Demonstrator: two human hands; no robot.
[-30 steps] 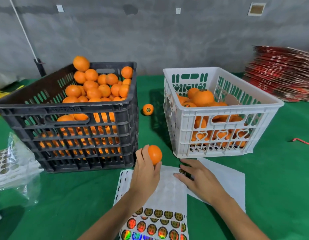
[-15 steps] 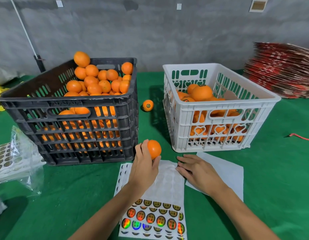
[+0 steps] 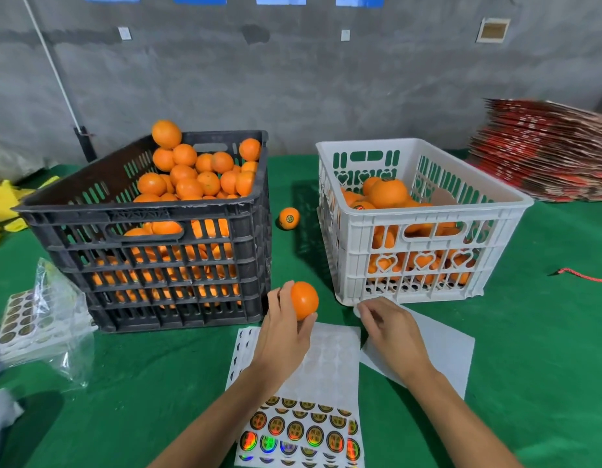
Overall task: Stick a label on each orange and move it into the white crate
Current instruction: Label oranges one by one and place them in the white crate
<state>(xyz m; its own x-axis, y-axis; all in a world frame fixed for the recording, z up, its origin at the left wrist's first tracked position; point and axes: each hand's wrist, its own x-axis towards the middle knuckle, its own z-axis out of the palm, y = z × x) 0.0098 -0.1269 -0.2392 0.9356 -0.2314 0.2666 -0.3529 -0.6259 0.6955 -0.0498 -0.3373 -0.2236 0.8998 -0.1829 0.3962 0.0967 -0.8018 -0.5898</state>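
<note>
My left hand grips an unlabelled orange in its fingertips, held just above the label sheet and in front of the black crate, which is heaped with oranges. My right hand hovers beside it with thumb and fingers pinched together on a small label that the fingers mostly hide. The white crate stands just behind my right hand, partly filled with labelled oranges. One labelled orange lies on the green cloth between the two crates.
An empty white backing sheet lies under my right wrist. A plastic bag with more label sheets sits at the left. Stacked red cardboard fills the back right, and a red cord lies at the right edge.
My right hand has lifted off the label sheet, its flat fingers now pinched together, and moved up toward the orange. My left hand keeps holding the orange in about the same place.
</note>
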